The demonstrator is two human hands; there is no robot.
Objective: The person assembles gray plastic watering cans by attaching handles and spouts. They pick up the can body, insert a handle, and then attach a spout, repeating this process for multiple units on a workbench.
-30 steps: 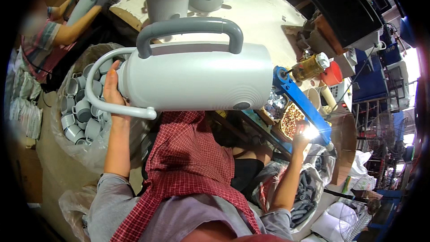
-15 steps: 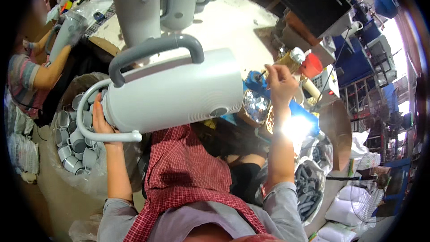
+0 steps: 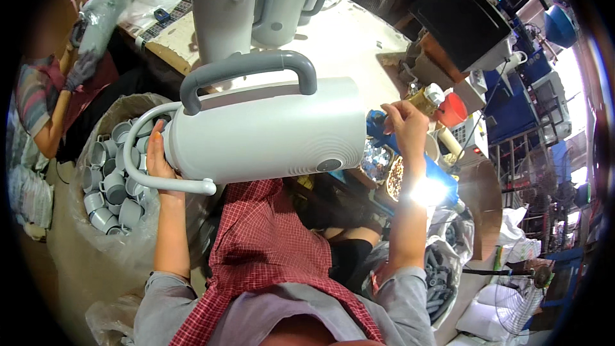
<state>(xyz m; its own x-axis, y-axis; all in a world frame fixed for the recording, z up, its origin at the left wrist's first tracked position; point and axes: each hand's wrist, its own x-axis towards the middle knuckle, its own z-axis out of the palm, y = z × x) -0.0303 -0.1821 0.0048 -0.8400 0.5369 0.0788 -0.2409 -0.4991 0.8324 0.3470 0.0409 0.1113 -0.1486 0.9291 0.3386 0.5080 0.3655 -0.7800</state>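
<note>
We see the jug (image 3: 269,134) on its side above the red checked apron (image 3: 269,237), between the two hands. The left hand (image 3: 160,161) presses a palm to its neck end, inside the white loop (image 3: 186,186), without wrapping it. The right hand (image 3: 407,123) nearly pinches thumb and forefinger just beyond the base; we can't tell whether anything small is between them. We judge the jug could roll, since only one palm plainly steadies it, and a tiny part could drop from that pinch. The shell looks like smooth pale plastic with ringed ridges, its dark handle (image 3: 250,63) a thick arch, the apron woven cloth. Beyond sit a blue lever (image 3: 442,172), grey cups (image 3: 114,186) in a crinkled clear bag (image 3: 144,227), then tall standing jugs (image 3: 224,16) on a scuffed white table (image 3: 359,35).
</note>
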